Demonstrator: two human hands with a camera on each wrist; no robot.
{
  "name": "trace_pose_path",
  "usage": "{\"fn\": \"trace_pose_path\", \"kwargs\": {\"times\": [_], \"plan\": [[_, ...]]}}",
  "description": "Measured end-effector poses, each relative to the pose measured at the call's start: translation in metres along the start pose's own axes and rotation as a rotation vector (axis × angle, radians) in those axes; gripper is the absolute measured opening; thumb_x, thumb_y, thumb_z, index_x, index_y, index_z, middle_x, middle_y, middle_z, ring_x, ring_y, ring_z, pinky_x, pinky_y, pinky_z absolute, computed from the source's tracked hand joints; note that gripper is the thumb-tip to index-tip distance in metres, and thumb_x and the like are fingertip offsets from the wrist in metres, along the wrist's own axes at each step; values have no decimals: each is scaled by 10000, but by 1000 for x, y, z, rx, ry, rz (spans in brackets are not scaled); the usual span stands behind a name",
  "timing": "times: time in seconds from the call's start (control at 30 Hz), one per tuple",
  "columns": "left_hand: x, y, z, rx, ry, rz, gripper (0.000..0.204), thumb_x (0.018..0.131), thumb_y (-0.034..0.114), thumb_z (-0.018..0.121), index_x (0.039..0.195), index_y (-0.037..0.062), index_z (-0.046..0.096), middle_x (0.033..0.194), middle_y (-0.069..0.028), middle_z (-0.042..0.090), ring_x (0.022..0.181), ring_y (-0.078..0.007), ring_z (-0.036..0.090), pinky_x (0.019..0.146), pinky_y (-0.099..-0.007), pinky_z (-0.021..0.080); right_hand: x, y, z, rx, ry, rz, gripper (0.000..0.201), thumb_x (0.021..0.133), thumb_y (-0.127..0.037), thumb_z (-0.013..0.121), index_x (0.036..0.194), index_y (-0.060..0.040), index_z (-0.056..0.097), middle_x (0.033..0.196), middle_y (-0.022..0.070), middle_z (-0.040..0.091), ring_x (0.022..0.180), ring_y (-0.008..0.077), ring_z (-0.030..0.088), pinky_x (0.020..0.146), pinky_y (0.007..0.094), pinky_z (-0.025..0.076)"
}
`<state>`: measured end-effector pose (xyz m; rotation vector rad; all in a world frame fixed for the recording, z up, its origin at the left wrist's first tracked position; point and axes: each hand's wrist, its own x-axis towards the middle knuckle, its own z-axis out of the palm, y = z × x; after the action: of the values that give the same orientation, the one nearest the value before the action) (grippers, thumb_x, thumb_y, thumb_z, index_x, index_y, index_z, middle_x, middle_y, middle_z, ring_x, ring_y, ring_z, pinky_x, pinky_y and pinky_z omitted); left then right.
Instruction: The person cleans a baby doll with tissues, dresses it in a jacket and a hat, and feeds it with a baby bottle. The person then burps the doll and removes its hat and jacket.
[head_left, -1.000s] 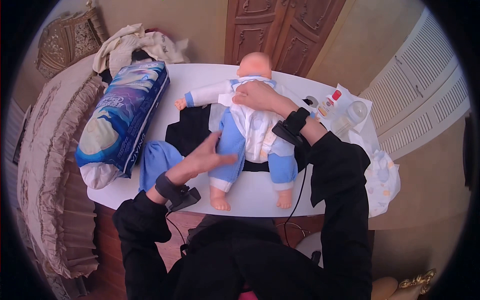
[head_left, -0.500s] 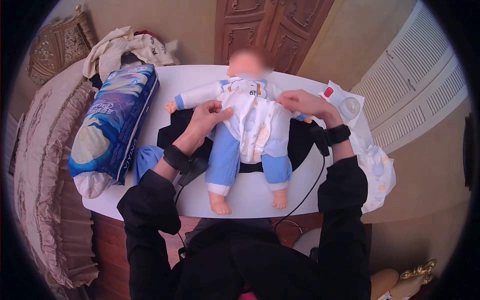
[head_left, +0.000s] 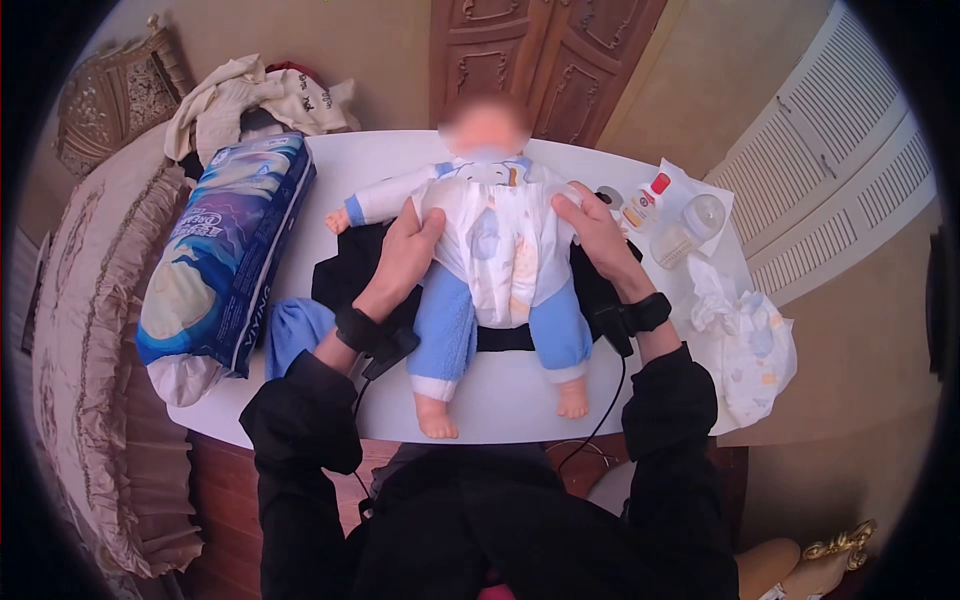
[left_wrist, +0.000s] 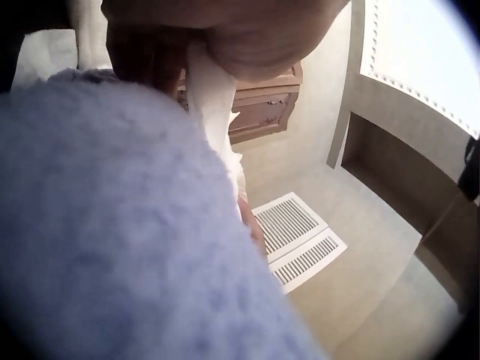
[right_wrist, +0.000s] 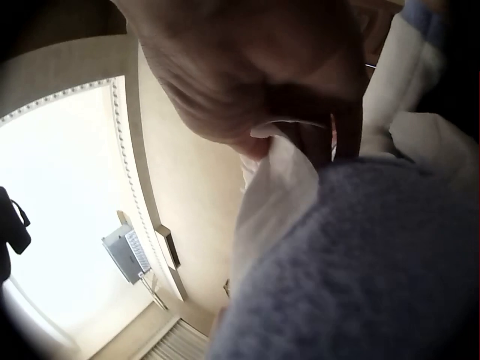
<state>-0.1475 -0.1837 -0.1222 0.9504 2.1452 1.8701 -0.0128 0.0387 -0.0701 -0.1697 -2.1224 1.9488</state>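
A baby doll [head_left: 375, 200] in a white and blue outfit lies on its back, its feet toward the person. Over its middle lies a white patterned diaper [head_left: 500, 270]. My left hand [head_left: 408, 250] pinches the diaper's edge at the image-left side; my right hand [head_left: 600, 235] pinches the opposite edge. In the left wrist view white material [left_wrist: 210, 94] runs between thumb and fingers, above a blurred blue trouser leg [left_wrist: 127, 225]. The right wrist view has the diaper edge [right_wrist: 277, 180] between thumb and fingers, beside blue fabric [right_wrist: 360, 262].
On the white table [head_left: 370, 150], a diaper pack [head_left: 225, 250] and blue cloth [head_left: 298, 325] lie at left. Black cloth [head_left: 345, 270] is under the doll. At right are a red-capped bottle [head_left: 643, 205], a clear baby bottle [head_left: 688, 232] and a crumpled diaper [head_left: 755, 350]. Cables hang from both wrists.
Both hands have come to opposite edges of the diaper, the left from beside the doll's leg, the right from its chest. The diaper's upper part is now spread wider across the doll.
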Motion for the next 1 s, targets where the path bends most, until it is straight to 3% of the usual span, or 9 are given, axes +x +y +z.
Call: {"fn": "trace_pose_path", "kwargs": {"times": [0.17,0.4,0.53,0.63,0.7,0.8,0.9,0.97,1.0], "plan": [[1,28,2,344,49,104,379,959,307,417,1120,-35,396,840,-297,606,817,-466,590,711,-489,457,6,5,7,-448,166,-123,285,966,-266,470,1044,8,490,923,55,597,844,79,518,762,231,417],[13,10,5,367,113,156,376,972,310,394,1059,-56,374,771,-307,591,744,-490,579,652,-512,450,20,32,-2,-411,226,-130,278,969,-262,465,1029,9,484,874,48,575,802,82,496,726,232,416],[22,-11,5,304,141,176,426,968,342,397,1049,-77,388,808,-327,582,757,-509,565,658,-517,445,24,41,-2,-82,232,-67,279,964,-251,482,1064,8,511,919,34,591,817,65,509,727,222,425],[23,-19,2,310,149,213,401,933,329,493,1005,-65,460,788,-259,621,662,-419,613,585,-448,471,22,43,-4,68,200,73,292,940,-261,516,1036,14,538,908,61,605,796,77,532,706,238,437],[18,-9,-4,-151,-6,-322,313,865,278,609,941,-15,529,733,-124,625,564,-221,606,496,-321,464,22,45,-11,34,176,115,305,918,-272,541,1004,20,552,888,93,613,781,91,548,690,256,446],[16,-9,-8,-367,-19,-480,245,809,219,669,917,33,553,700,-19,581,527,-73,529,454,-214,420,20,40,-18,-443,127,94,288,903,-287,569,926,0,563,913,116,633,769,154,589,685,280,456],[13,-4,-7,-397,19,-481,249,808,225,668,917,35,549,674,-20,567,488,-84,510,443,-215,421,11,5,-9,-946,96,130,197,872,-212,583,856,-20,545,862,120,617,763,251,590,676,332,459],[13,-1,-7,-399,43,-495,243,808,218,664,914,32,548,670,-22,566,480,-86,506,440,-215,422,10,-11,1,-1357,330,-498,123,848,-146,584,852,-29,545,880,123,592,793,287,578,685,381,455],[14,0,-6,-399,57,-505,237,809,211,660,911,30,547,667,-24,565,471,-89,502,436,-216,423,12,-22,11,-1332,340,-627,103,817,-110,584,878,-30,559,940,123,591,872,336,556,722,398,455]]}}
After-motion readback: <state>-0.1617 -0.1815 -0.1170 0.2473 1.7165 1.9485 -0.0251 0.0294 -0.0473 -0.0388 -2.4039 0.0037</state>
